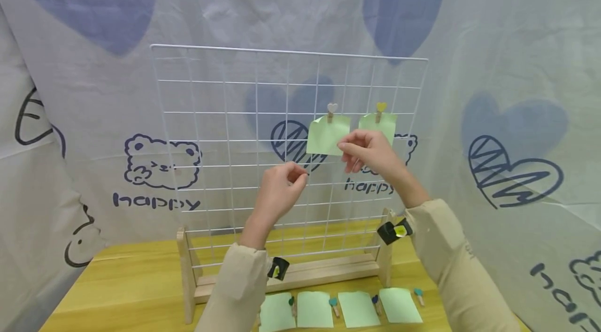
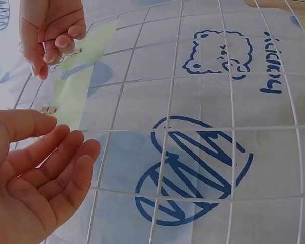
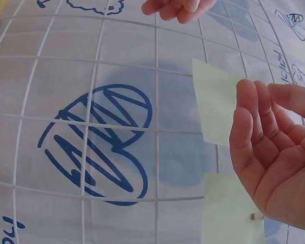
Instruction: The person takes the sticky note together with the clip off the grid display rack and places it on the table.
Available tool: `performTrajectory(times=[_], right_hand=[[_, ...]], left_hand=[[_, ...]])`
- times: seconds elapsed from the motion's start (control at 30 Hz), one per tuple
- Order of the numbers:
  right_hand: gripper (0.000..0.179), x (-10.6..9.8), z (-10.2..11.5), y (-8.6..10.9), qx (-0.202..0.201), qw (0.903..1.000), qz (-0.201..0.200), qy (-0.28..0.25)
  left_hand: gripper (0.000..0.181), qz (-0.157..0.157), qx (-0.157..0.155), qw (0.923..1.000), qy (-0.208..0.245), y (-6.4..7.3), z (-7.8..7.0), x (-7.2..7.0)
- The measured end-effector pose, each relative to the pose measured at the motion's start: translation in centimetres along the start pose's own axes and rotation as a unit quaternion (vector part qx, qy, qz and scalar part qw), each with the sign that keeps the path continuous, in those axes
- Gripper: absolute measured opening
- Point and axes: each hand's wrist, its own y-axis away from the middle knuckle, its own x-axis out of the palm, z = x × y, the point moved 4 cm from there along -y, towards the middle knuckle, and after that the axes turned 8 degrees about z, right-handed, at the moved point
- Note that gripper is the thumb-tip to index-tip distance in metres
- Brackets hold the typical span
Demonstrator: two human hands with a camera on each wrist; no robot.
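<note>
Two pale green paper notes hang on a white wire grid (image 1: 239, 113). The nearer-to-middle note (image 1: 324, 136) is held by a clothespin with a white heart (image 1: 332, 108); the other note (image 1: 387, 126), farther right, by one with a yellow heart (image 1: 381, 107). My right hand (image 1: 368, 152) hovers in front of the notes, partly covering both, its fingers loosely bent around nothing. Lower and to the left, my left hand (image 1: 281, 188) is raised before the grid. In the left wrist view its relaxed fingers (image 2: 66, 168) hold nothing.
Wooden feet (image 1: 188, 274) and a wooden base bar (image 1: 328, 269) support the grid on a yellow wood-grain table (image 1: 122, 280). In front lie several green notes (image 1: 314, 309) in a row, with small heart clothespins (image 1: 334, 307) between them. Behind hangs a printed curtain (image 1: 281, 3).
</note>
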Motion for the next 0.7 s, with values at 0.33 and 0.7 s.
performTrajectory(times=[0.33,0.7], right_hand=[[0.023,-1.3,1.6,-1.0,-0.041,0.9972,-0.051,-0.037],[0.023,-2.0,3.1,-2.1,-0.058,0.9945,-0.082,-0.026]], left_hand=[[0.010,-0.085,0.038,0.9954,0.025,-1.4,-1.3,-1.1],[0.014,-0.115,0.042,0.9915,0.044,-2.6,-2.4,-2.1]])
